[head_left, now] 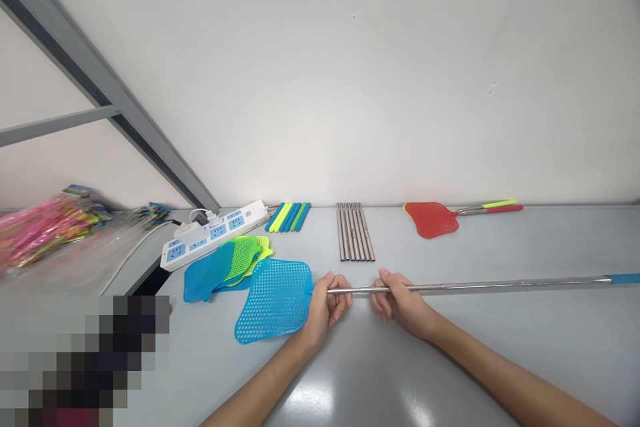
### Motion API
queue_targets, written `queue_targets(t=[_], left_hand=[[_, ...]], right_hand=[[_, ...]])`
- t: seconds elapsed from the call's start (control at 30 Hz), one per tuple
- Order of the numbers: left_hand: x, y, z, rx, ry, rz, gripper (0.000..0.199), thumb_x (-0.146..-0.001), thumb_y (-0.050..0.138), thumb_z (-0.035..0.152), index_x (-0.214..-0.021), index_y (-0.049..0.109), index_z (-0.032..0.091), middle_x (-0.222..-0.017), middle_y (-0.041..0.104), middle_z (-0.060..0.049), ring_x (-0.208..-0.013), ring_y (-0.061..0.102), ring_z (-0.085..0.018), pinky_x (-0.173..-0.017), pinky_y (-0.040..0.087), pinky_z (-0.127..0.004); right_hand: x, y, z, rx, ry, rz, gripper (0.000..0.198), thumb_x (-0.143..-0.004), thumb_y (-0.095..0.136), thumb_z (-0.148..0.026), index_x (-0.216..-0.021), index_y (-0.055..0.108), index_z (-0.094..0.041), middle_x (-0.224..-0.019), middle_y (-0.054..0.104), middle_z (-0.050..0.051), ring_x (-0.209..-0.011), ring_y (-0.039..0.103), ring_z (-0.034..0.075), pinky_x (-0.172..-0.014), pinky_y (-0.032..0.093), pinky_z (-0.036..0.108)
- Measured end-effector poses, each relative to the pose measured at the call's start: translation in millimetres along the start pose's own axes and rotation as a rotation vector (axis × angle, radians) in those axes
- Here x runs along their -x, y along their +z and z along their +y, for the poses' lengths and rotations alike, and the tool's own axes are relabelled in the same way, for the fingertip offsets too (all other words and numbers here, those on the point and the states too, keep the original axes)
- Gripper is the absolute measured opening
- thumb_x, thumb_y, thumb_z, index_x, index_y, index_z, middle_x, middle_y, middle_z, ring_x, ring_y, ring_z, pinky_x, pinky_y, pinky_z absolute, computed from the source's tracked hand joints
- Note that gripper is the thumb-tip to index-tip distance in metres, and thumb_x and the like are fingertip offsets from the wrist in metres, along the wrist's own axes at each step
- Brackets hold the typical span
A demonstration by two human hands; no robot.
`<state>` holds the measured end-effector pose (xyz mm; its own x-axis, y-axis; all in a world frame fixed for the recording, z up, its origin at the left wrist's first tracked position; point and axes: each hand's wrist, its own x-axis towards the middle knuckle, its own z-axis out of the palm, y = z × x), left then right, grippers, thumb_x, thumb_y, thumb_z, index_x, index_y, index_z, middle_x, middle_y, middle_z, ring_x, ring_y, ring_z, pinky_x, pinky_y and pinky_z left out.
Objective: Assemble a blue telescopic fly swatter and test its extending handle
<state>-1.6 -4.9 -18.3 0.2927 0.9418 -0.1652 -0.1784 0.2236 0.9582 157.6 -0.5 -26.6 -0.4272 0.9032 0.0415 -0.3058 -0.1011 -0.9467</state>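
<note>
- Left hand [325,310] clasps the blue swatter [360,290] where its head [274,300] meets the steel rod [480,285].
- With my right hand [403,299], just beside the left, I hold the rod too, thumb over it.
- My swatter lies crosswise before me, over the counter [575,327], its head to my left, its blue grip [623,278] far to my right.
- Just past the head I see loose heads [243,258], blue, green and yellow, overlapping.
- Behind those sits a white power strip [250,218] with plugs [190,233] in it.
- Near the wall [350,80], short grips [289,217] in blue, yellow and green lie in a row.
- Right of them, bare rods [355,232] lie side by side.
- Farther right, a red swatter [433,219] overlaps a yellow one [500,203].
- At far left I see clear bags [50,223] with pink contents.
</note>
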Motion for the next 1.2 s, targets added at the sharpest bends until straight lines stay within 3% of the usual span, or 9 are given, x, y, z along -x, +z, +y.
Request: queue_targets(t=[0.53,0.93,1.2], left_hand=[[1,3,-2,-0.035,-0.007,0.012,0.050,-0.081,0.024,0.040,-0.050,0.050,0.013,-0.029,0.030,0.004,-0.029,0.022,-0.005,-0.033,0.014,-0.019],[3,5,0,-0.005,0.022,-0.126,0.051,-0.081,0.020,0.037,-0.066,0.059,0.009,-0.046,0.055,-0.005,-0.032,0.041,-0.009,-0.038,0.031,-0.022],[4,10,3,0.004,0.031,-0.161,0.051,-0.081,0.021,0.038,-0.073,0.060,0.007,-0.053,0.059,-0.007,-0.035,0.046,-0.012,-0.043,0.034,-0.025]], right_hand=[[1,-2,2,0.015,0.022,-0.013,0.056,-0.086,0.021,-0.036,-0.038,0.041,-0.017,-0.037,0.038,0.000,-0.040,0.041,0.012,-0.047,0.031,0.027],[2,-3,2,0.032,0.043,-0.026,0.055,-0.086,0.021,-0.036,-0.039,0.043,-0.017,-0.038,0.039,0.000,-0.043,0.042,0.012,-0.050,0.032,0.028],[2,-2,1,0.037,0.078,-0.048,0.056,-0.086,0.020,-0.039,-0.040,0.043,-0.017,-0.041,0.041,0.001,-0.048,0.045,0.013,-0.055,0.034,0.029]])
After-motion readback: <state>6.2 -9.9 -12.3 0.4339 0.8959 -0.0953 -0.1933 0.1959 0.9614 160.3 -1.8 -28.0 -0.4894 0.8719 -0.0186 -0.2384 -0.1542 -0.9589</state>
